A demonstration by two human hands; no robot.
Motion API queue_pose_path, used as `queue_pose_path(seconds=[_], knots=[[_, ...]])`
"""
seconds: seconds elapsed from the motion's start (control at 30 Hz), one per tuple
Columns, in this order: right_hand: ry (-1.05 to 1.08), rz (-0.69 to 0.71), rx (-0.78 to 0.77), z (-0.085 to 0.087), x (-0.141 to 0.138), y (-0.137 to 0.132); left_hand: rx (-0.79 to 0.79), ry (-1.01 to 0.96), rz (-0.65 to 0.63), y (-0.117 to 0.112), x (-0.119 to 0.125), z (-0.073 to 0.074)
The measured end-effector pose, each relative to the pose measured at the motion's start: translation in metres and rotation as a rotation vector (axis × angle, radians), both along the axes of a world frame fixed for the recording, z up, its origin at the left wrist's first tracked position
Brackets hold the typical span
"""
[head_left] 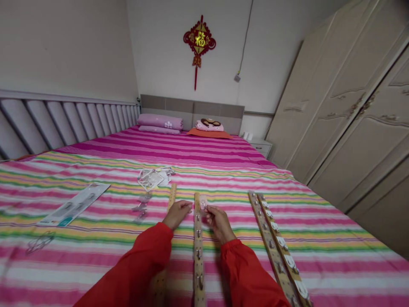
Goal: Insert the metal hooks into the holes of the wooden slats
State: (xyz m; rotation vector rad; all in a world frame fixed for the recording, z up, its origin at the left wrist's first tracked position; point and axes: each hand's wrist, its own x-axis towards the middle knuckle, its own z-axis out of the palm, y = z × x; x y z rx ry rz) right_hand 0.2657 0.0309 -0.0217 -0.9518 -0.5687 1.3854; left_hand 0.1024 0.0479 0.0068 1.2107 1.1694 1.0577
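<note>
In the head view a narrow wooden strip [198, 247] with several metal hooks along it lies on the striped cloth between my hands. My right hand [220, 224], just right of the strip's far end, pinches a small clear adhesive hook [203, 203]. My left hand [177, 214] is on the other side of the strip, thumb and forefinger pressed together. Whatever sits at those fingertips is too small to make out. A second wooden strip [172, 196] with holes runs partly beneath my left hand and sleeve.
Two more strips with hooks [271, 238] lie to the right. Clear hooks [140, 208] and a pile of plastic packaging [155, 177] lie left of centre. Further left are a long hook package [76, 204] and a crumpled clear wrapper [41, 242]. A wardrobe [361, 111] stands at right.
</note>
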Motion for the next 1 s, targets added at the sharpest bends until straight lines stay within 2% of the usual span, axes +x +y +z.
queue_pose_path(seconds=[0.13,0.5,0.7,1.0], knots=[[-0.064,0.008,-0.013,-0.010,-0.003,0.011,-0.132,-0.076,0.021,0.024,0.020,-0.016],[-0.324,-0.012,0.081,-0.032,-0.009,0.034,-0.082,0.027,0.077,0.057,0.028,-0.035],[-0.436,-0.073,0.146,-0.043,-0.010,0.045,-0.007,0.102,0.091,0.061,0.030,-0.044],[-0.525,-0.107,0.158,-0.049,-0.009,0.047,0.014,0.203,0.123,0.065,0.031,-0.054]])
